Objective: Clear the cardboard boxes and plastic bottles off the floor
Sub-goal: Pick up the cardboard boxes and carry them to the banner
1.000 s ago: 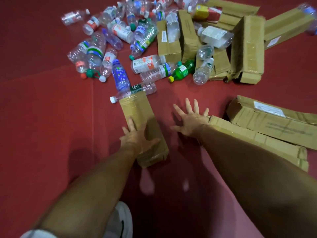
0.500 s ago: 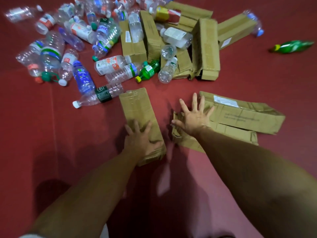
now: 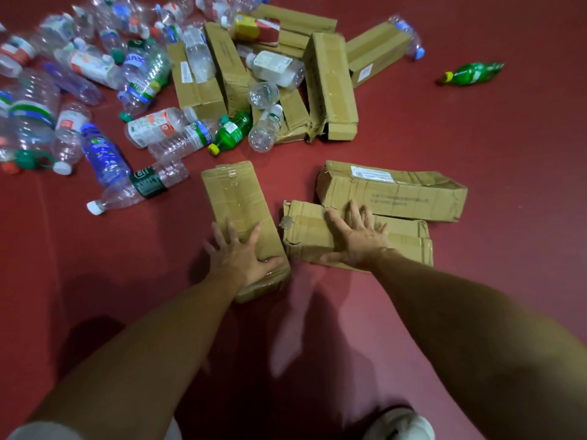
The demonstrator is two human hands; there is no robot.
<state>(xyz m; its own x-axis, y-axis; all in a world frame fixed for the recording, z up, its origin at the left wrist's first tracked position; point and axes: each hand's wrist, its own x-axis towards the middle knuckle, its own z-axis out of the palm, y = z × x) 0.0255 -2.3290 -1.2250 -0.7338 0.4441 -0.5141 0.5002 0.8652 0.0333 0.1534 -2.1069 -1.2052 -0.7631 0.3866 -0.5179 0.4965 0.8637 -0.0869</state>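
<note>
Both hands flat on cardboard, floor point(image 3: 476, 138) red. Left hand point(image 3: 236, 257) lies palm-down on the near end of the taped box point(image 3: 235, 201), fingers point(image 3: 219, 235) spread, thumb over the box's right edge; nothing gripped yet. Right hand point(image 3: 360, 238) lies splayed on the crushed box point(image 3: 305, 231), likewise pressing, not closed round it.

Step in hand, judged: gather the two nearest boxes. To do it well, curl the fingers under each long edge before lifting, or slide the two together and stack them; both look flattened and floppy, so support the middle.

Counts: three boxes near, the third labelled box point(image 3: 394, 190) at 1 o'clock touching the crushed one. Box pile point(image 3: 330, 84) at 12 o'clock holds about six more, overlap makes it unsure. Bottle heap point(image 3: 104, 90) at 10–11 o'clock: roughly twenty-five, blurred, cannot count exactly. One stray green bottle point(image 3: 471, 73) at 2 o'clock, well apart. Nearly everything remains on the floor.
</note>
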